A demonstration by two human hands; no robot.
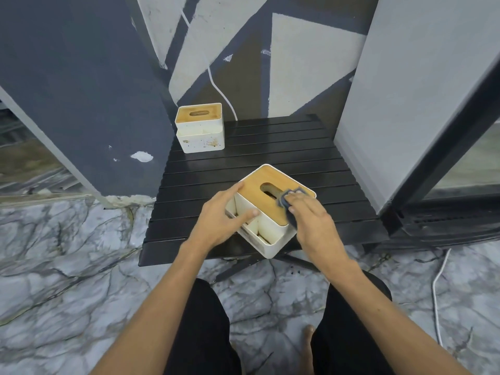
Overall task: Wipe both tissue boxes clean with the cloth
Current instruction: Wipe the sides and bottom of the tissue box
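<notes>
Right hand (311, 220) fingers press cloth (286, 201) onto near tissue box (270, 239); left hand (224, 215) fingers spread, steadying it

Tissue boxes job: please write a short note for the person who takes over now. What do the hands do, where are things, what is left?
Left hand rests on the near tissue box, steadying its near-left side.
Right hand presses the grey cloth flat onto that box's wooden lid, beside the slot.
Far tissue box stands at the back left of the black slatted table, brown stains on its front.
Done: nothing finished for sure. Left: finish the near box, then the far one.
</notes>
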